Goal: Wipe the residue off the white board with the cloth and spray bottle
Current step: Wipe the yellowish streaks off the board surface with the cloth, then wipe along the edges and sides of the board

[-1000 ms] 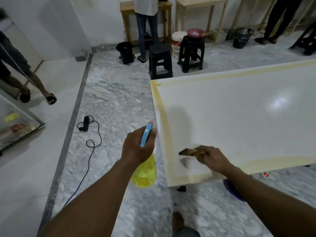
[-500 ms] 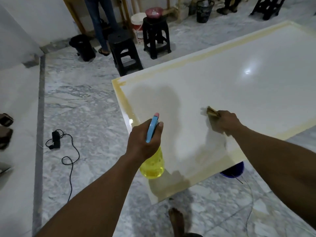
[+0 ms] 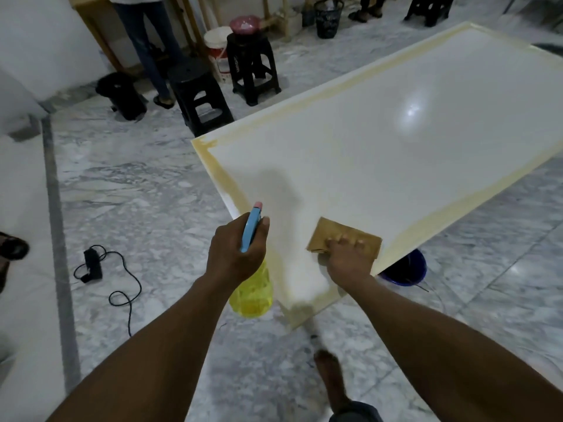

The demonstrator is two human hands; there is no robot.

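A large white board with a yellowish residue band along its edges lies flat in front of me. My left hand grips a spray bottle with a yellow body and a blue trigger head, held over the board's near left edge. A brown cloth lies flat on the board near its near corner. My right hand presses on the cloth with straight fingers.
Two black stools stand beyond the board's far left corner, with a white bucket and a person's legs behind. A blue bucket sits under the board. A black cable lies on the marble floor at left.
My right hand has drawn the cloth back from the board's middle toward the near corner, and the cloth now lies spread flat. The left hand keeps holding the bottle.
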